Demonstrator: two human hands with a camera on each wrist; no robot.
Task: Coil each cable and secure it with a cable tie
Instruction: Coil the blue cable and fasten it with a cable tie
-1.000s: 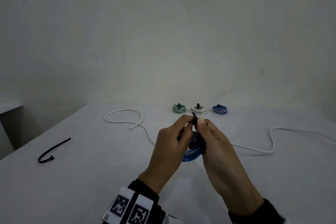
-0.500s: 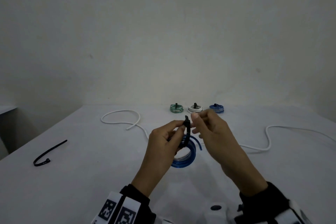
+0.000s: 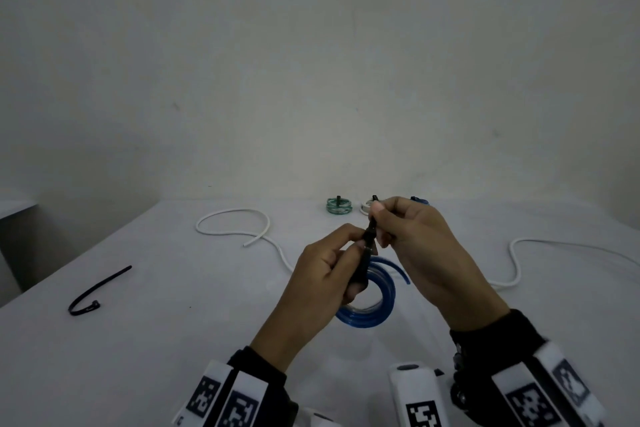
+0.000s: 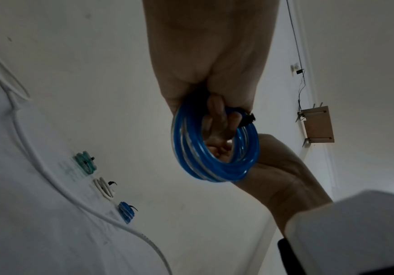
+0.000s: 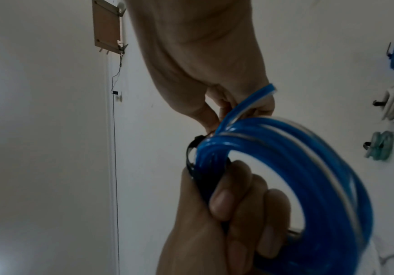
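Observation:
A coil of blue cable (image 3: 375,305) hangs in the air in front of me, above the white table (image 3: 173,340). My left hand (image 3: 360,248) grips the coil at its top, with fingers (image 4: 219,119) curled through the ring. A black cable tie (image 3: 363,263) loops around the coil's strands under that hand. My right hand (image 3: 375,220) pinches the tie's tail just above the left thumb. In the right wrist view the tie (image 5: 191,154) wraps the blue coil (image 5: 297,148) beside the left fingers (image 5: 222,202).
A long loose white cable (image 3: 242,224) snakes across the table behind my hands. A spare black cable tie (image 3: 97,291) lies at the left. Three tied coils stand at the back: green (image 3: 338,206), white (image 3: 365,209) and blue (image 3: 419,200), the last two partly hidden.
My right hand has drawn the tie's tail up and to the right, away from the left hand. The coil has risen a little, and its loose blue end now sticks out.

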